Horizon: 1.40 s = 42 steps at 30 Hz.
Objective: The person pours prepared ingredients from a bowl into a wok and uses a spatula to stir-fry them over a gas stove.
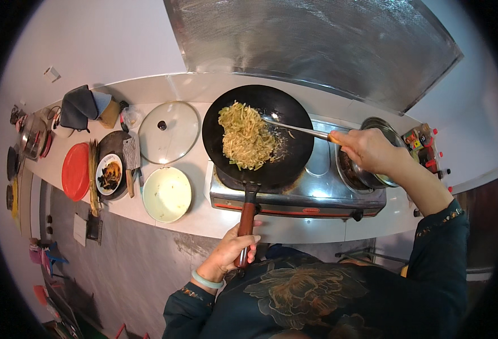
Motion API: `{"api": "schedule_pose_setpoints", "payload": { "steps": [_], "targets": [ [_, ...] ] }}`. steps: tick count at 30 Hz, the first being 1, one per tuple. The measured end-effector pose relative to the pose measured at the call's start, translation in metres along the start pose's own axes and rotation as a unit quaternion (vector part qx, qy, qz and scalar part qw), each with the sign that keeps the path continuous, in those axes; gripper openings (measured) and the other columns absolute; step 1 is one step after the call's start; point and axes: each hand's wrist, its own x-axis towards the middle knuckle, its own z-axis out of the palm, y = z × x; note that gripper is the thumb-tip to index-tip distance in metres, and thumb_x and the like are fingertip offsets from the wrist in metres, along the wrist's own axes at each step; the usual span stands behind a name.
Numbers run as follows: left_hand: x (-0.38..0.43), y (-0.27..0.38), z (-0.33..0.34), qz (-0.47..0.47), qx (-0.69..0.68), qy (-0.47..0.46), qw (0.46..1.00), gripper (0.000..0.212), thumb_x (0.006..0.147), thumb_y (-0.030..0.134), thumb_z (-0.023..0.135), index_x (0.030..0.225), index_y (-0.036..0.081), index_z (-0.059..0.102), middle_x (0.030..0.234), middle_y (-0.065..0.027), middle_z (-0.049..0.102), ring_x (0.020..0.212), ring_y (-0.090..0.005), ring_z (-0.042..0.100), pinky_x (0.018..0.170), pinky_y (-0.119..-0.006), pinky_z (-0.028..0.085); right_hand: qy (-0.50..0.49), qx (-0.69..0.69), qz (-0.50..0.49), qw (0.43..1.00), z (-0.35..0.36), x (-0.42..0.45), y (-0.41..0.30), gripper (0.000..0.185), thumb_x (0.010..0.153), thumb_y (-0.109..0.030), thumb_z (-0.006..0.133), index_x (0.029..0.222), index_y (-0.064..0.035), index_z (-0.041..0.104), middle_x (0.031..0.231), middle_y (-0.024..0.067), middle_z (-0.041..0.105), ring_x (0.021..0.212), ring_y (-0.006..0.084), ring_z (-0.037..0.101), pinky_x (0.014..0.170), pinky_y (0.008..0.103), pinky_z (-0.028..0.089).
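A black wok point(291, 165) rests on the left burner of a steel gas stove point(274, 202). My left hand point(238, 245) grips its reddish-brown handle point(247, 220) from below. In the wok lies a heap of noodle-like shreds point(249, 140) with pale green strips, mostly left of the middle. My right hand point(369, 150) is closed round the wooden end of a metal spatula point(300, 128). The spatula reaches left into the wok, and its blade touches the heap's upper right side, partly hidden there.
Left of the wok are a glass lid point(170, 135), a pale bowl point(166, 195), a cleaver point(131, 154) on a round board, a plate of food point(109, 173) and a red lid or tray point(75, 171). A lidded pot point(350, 171) sits on the right burner, near several bottles point(427, 144).
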Motion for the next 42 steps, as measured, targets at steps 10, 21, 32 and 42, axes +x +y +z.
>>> {"api": "schedule_pose_setpoints", "payload": {
  "steps": [10,21,32,42],
  "targets": [
    [0.002,0.000,-0.003,-0.007,-0.008,0.000,1.000,0.055,0.088,0.002,0.057,0.140,0.001,0.039,0.063,-0.0033,0.052,0.046,-0.0140,0.051,0.042,-0.028,0.044,0.015,-0.116,-0.023,0.993,-0.016,-0.064,-0.042,0.051,0.078,-0.002,0.059,0.129,-0.0044,0.056,0.076,0.0078,0.055,0.066,0.0262,0.060,0.058,0.0378,0.050],
    [0.002,-0.002,-0.005,0.003,-0.001,-0.006,1.000,0.054,0.089,0.004,0.058,0.140,0.001,0.039,0.065,-0.0033,0.052,0.046,-0.0142,0.051,0.043,-0.028,0.044,0.030,-0.127,0.032,0.991,-0.057,-0.081,-0.027,0.042,0.080,-0.002,0.060,0.121,-0.0104,0.062,0.076,0.0092,0.056,0.067,0.0275,0.061,0.058,0.0386,0.050],
    [0.002,-0.001,-0.006,0.001,-0.014,-0.004,1.000,0.053,0.088,0.004,0.059,0.138,0.002,0.041,0.066,-0.0025,0.052,0.046,-0.0128,0.052,0.043,-0.026,0.045,-0.258,0.006,0.158,0.953,-0.135,0.042,-0.001,0.028,0.092,-0.017,0.061,0.116,-0.0050,0.067,0.084,0.0160,0.071,0.073,0.0285,0.069,0.066,0.0378,0.053],
    [0.004,0.002,-0.009,-0.010,-0.007,-0.037,0.999,0.047,0.087,0.003,0.060,0.131,0.003,0.044,0.070,-0.0041,0.053,0.050,-0.0139,0.052,0.046,-0.029,0.046,-0.311,0.295,0.243,0.870,-0.050,0.047,0.000,0.035,0.101,-0.019,0.051,0.134,-0.0083,0.057,0.071,-0.0006,0.058,0.056,0.0069,0.052,0.053,0.0234,0.046]
  ]
}}
